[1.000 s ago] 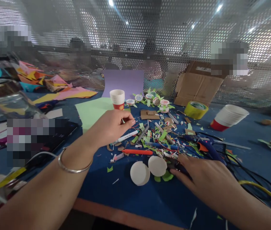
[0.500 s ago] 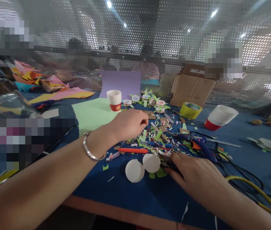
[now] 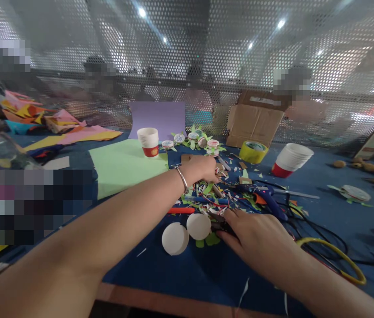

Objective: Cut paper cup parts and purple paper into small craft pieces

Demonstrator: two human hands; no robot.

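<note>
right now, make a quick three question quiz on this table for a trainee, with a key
1. Multiple choice: what does the right hand have between thumb and fingers?
a) paper cup
b) red marker
c) dark tool
2. True or false: the left hand has a silver bracelet at its wrist.
3. Fill the blank: from the wearer's view, the two white discs lie to the ____ of the right hand.

Key: 1 c; 2 true; 3 left
</note>
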